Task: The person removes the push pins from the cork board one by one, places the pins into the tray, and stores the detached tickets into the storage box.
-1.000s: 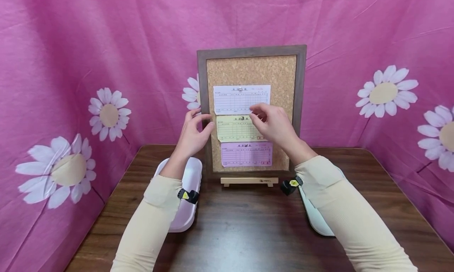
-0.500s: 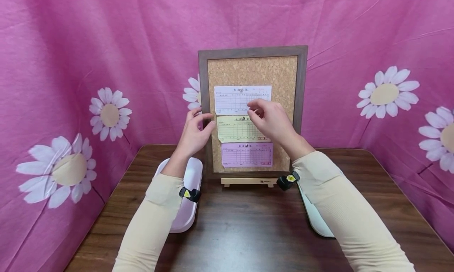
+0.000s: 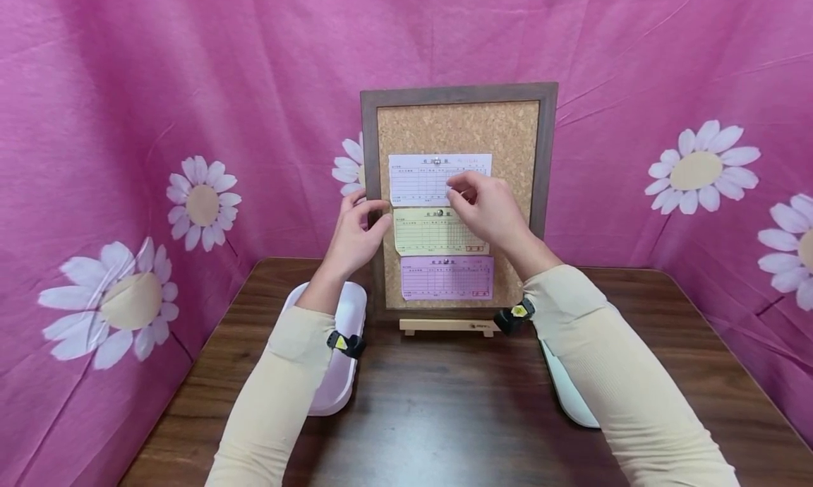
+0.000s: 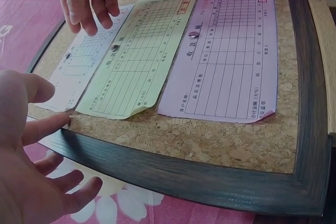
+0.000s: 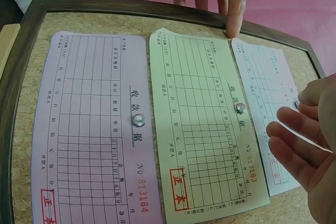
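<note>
Corkboard [image 3: 470,125], head view: stood upright before you in its dark frame [image 3: 369,155], above a pale wooden stand [image 3: 438,326] on the brown table [image 3: 413,416]
Slips, head view: white slip [image 3: 409,181] highest, yellow slip [image 3: 419,234] in the middle, purple slip [image 3: 441,282] lowest, all on the cork, each with a pin [image 3: 437,161] near its upper edge
Left hand [image 3: 356,236], head view: your fingers were spread at the frame's left side, beside the slips
Right hand [image 3: 492,208], head view: your forefinger and thumb were close, a small gap between them, in front of the white slip's lower right part
Trays, head view: a whitish tray [image 3: 351,314] lay partly under your left arm, a pale green tray [image 3: 569,397] partly under your right
Frame edge, left wrist view: your left fingers were spread, one fingertip touching the frame's inner edge; your right fingers hung loosely apart
Stamps, right wrist view: red stamp [image 5: 178,190] showed on the yellow slip; your right fingers were loosely bent near the white slip, and you could not tell whether they touched it
</note>
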Motion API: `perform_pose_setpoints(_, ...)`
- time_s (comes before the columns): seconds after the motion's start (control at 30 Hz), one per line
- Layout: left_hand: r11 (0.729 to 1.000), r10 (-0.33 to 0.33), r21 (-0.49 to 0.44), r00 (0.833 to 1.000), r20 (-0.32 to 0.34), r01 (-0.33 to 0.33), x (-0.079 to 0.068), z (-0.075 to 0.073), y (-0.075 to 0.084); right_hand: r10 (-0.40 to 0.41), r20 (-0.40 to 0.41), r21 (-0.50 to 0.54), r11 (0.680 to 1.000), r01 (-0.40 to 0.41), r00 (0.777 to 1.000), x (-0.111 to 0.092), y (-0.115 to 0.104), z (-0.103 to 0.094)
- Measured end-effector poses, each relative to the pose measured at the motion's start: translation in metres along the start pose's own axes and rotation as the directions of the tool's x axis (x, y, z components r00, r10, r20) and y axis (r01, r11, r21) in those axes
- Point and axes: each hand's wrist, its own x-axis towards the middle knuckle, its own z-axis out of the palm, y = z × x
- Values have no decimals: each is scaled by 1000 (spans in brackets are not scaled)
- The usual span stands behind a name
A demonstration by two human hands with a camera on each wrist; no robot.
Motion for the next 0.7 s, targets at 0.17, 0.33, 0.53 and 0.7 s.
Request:
perform_pose_setpoints(0.17,1000,-1,-14,1000,-16,1,1,3,0,33,-4,29,999,-33,999,4,1,0)
perform_pose_setpoints(0.33,999,3,-52,999,-48,-6,3,7,-2,71,-9,21,997,-71,997,6,0,2)
perform_pose_setpoints(0.53,998,-7,-71,998,-65,2,4,8,-3,87,-16,24,996,-87,996,10,-4,5)
perform_pose_setpoints(0.7,998,-10,-63,998,-56,6,6,7,-2,90,-23,39,995,-89,996,13,-5,9)
